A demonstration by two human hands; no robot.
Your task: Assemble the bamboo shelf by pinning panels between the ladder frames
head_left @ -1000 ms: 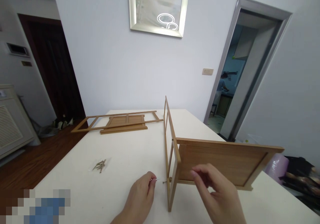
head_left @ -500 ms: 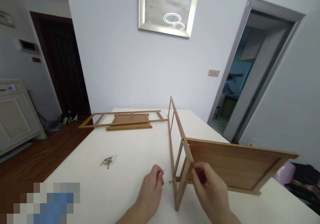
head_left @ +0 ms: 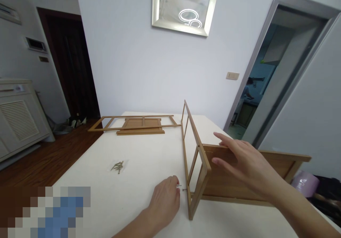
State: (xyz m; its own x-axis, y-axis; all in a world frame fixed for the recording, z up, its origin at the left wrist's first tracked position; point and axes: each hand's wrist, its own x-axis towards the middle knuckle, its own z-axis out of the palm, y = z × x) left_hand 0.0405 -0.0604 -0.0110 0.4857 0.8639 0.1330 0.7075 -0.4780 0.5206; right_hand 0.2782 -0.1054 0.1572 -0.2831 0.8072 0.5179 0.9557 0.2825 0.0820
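My left hand (head_left: pixel 165 197) is closed just above the table, left of the upright wooden frame (head_left: pixel 196 133). From its fingertips pokes a thin silvery rod (head_left: pixel 179 185), perhaps a hex key; most of it is hidden. Its tip points toward a screw (head_left: pixel 184 189) that juts from the frame's lower rail. Open and holding nothing, my right hand (head_left: pixel 241 161) hovers with fingers apart in front of the wooden panel (head_left: pixel 221 183). That panel stands on edge against the frame's right side, partly covered by the hand and forearm.
Several screws (head_left: pixel 117 166) lie on a clear plastic bag at the table's left. Farther back, a second slatted frame (head_left: pixel 106 123) rests over a smaller wooden panel (head_left: pixel 140 132). The white table (head_left: pixel 146 153) meets the wall. A person is visible through the doorway at right.
My right hand has let go of the frame's near corner, lifting up and right with its fingers opening. My left hand has brought the rod closer to the screw. The camera view has shifted slightly.
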